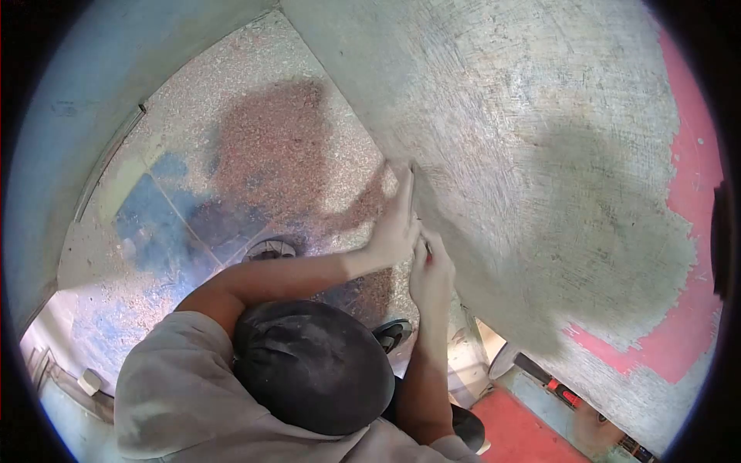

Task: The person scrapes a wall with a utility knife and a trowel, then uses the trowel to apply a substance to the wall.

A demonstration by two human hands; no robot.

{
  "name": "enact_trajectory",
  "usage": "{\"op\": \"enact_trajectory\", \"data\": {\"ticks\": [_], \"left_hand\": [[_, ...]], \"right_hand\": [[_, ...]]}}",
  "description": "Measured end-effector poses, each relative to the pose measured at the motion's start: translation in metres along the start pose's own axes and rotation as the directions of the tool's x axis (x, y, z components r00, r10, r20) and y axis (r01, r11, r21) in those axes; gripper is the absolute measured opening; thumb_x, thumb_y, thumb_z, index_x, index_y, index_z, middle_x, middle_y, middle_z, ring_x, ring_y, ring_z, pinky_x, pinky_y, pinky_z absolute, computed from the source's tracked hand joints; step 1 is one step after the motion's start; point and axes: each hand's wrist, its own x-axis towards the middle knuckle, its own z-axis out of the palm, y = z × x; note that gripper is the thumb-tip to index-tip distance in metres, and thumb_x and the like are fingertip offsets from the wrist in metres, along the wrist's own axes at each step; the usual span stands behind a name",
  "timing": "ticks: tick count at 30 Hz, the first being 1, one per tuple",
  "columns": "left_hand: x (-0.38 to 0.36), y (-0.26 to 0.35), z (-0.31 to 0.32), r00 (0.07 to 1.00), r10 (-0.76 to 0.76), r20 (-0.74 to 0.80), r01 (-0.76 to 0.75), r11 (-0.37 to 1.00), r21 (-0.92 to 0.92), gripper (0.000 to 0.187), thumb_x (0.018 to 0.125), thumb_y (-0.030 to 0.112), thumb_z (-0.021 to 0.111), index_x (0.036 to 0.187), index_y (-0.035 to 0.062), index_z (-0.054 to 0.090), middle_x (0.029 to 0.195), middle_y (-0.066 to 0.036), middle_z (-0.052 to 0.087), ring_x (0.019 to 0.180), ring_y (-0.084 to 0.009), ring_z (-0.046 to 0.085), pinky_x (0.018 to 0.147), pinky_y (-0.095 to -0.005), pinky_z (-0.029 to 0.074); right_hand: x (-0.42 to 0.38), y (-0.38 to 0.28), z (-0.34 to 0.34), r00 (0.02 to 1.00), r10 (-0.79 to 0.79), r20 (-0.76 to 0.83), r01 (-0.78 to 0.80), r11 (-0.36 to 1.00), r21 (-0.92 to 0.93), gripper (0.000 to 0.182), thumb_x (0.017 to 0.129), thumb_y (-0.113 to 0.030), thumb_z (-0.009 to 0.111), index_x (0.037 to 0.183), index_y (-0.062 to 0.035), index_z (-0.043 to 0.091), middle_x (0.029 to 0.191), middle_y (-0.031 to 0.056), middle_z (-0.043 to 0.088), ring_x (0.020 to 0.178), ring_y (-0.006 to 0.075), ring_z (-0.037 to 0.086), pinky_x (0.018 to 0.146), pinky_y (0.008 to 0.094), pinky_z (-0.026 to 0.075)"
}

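My left hand (394, 228) reaches up to the lower edge of the grey, scraped wall (532, 147), with its fingers stretched along a thin flat tool (411, 189). Just below it, my right hand (431, 270) is closed around the near end of what seems to be the same tool. The two hands touch or nearly touch. Most of the tool is hidden behind the fingers, so its exact kind does not show. The wall surface around the hands is rough and streaked.
Pink paint (695, 193) remains along the wall's right side. Reddish crumbs and blue stains cover the speckled floor (347, 116). My shoes (270, 248) stand below the hands. A red surface (525, 428) and a black-and-red tool (563, 392) are at lower right.
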Motion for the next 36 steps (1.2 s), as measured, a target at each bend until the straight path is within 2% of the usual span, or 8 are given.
{"op": "enact_trajectory", "data": {"ticks": [7,13,16,17,21,26,31,36], "left_hand": [[0.026,-0.056,-0.031,0.976,-0.204,-0.076,0.202,0.979,-0.034,0.091,0.087,-0.009,0.042,0.167,0.004,0.0,0.173,-0.024,0.006,0.16,-0.0382,0.009,0.128,-0.04,0.019],[0.006,-0.063,0.0,0.988,0.07,-0.136,-0.045,0.984,0.174,0.085,0.09,-0.008,0.045,0.166,0.001,0.006,0.17,-0.026,0.018,0.156,-0.0435,0.023,0.128,-0.0433,0.023],[0.031,-0.082,-0.019,0.977,-0.004,-0.212,0.057,0.968,0.244,0.091,0.086,-0.008,0.044,0.166,0.0015,-0.001,0.17,-0.027,0.019,0.155,-0.0429,0.024,0.127,-0.0431,0.023],[0.031,-0.083,-0.025,0.978,-0.147,-0.15,0.157,0.986,0.062,0.093,0.085,-0.006,0.046,0.166,0.0023,-0.001,0.169,-0.028,0.021,0.154,-0.0438,0.027,0.127,-0.043,0.025],[0.018,-0.063,-0.006,0.972,0.093,-0.216,-0.025,0.955,0.296,0.09,0.086,0.001,0.05,0.166,0.0041,0.009,0.166,-0.03,0.027,0.145,-0.047,0.04,0.121,-0.0446,0.034],[0.031,-0.056,-0.026,0.958,-0.243,-0.155,0.263,0.957,0.126,0.09,0.087,0.001,0.049,0.166,0.0039,0.006,0.163,-0.032,0.031,0.141,-0.0468,0.045,0.117,-0.0458,0.038],[0.014,-0.068,0.006,0.973,0.057,-0.225,-0.006,0.975,0.22,0.091,0.087,0.002,0.05,0.167,0.0049,0.006,0.158,-0.035,0.037,0.123,-0.0511,0.059,0.106,-0.0498,0.046],[0.027,-0.073,-0.009,0.962,-0.196,-0.192,0.233,0.953,0.192,0.086,0.091,0.005,0.05,0.166,0.0065,0.009,0.145,-0.036,0.051,0.122,-0.051,0.06,0.106,-0.0528,0.046]], "right_hand": [[0.047,0.005,0.063,0.995,-0.069,0.066,0.077,0.991,-0.113,0.024,0.102,-0.016,0.057,0.12,-0.0083,0.07,0.105,0.0269,0.071,0.095,0.0479,0.068,0.082,0.0535,0.053],[0.022,0.002,0.035,0.997,0.041,0.059,-0.035,0.995,-0.097,0.024,0.101,-0.018,0.057,0.119,-0.0107,0.071,0.104,0.027,0.071,0.097,0.0476,0.068,0.083,0.0549,0.052],[0.046,-0.005,0.044,0.992,0.065,0.109,-0.042,0.979,-0.2,0.023,0.099,-0.016,0.058,0.118,-0.0117,0.071,0.101,0.0271,0.071,0.096,0.0481,0.068,0.083,0.0537,0.053],[0.048,-0.006,0.047,0.992,0.057,0.112,-0.031,0.975,-0.218,0.022,0.099,-0.017,0.058,0.117,-0.0125,0.071,0.101,0.0272,0.071,0.096,0.0484,0.068,0.083,0.0541,0.053],[0.037,0.002,0.04,0.998,-0.053,0.032,0.058,0.982,-0.18,0.021,0.1,-0.019,0.059,0.115,-0.0124,0.071,0.102,0.0274,0.071,0.098,0.0502,0.066,0.084,0.0555,0.052],[0.052,-0.008,0.043,0.994,0.021,0.104,0.002,0.977,-0.215,0.02,0.1,-0.02,0.059,0.113,-0.0112,0.07,0.101,0.0262,0.072,0.096,0.0493,0.068,0.082,0.0565,0.053],[0.031,-0.002,0.021,0.997,-0.035,0.074,0.049,0.982,-0.182,0.02,0.1,-0.02,0.058,0.111,-0.0082,0.069,0.102,0.0269,0.071,0.098,0.0498,0.066,0.084,0.0563,0.051],[0.065,-0.006,0.034,0.975,0.018,0.221,0.039,0.967,-0.253,0.021,0.099,-0.014,0.058,0.116,-0.0071,0.067,0.107,0.0279,0.07,0.102,0.0486,0.066,0.086,0.0542,0.052]]}}
